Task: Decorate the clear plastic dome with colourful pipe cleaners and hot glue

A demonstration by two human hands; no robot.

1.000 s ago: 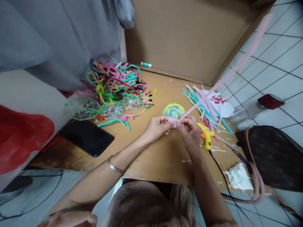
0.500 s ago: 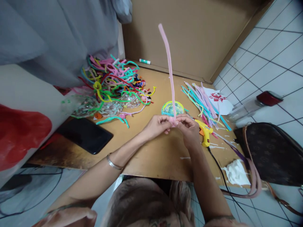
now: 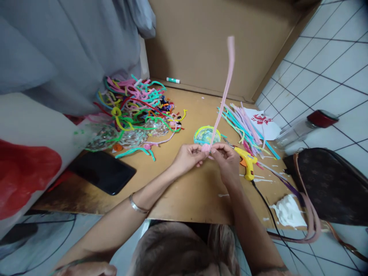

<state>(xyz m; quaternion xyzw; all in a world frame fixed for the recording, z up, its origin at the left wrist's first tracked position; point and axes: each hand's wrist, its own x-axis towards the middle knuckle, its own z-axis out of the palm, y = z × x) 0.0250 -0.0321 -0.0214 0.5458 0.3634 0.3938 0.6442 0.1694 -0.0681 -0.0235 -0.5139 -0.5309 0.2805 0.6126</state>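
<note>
Both hands, left hand (image 3: 188, 158) and right hand (image 3: 227, 159), met above the table (image 3: 186, 191), fingers pinched on a pink pipe cleaner (image 3: 222, 96) rising upright. Winding its coiled base tightly, turns touching, would keep it neat.

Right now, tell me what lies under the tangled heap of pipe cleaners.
Under the pipe cleaner heap, coiled discs poke out along its near edge on the board. Anything beneath the heap's middle is covered.

Both arms are bare of sleeves, the left wrist wearing one thin silver bangle (image 3: 137, 207) (plain, unmarked).
</note>
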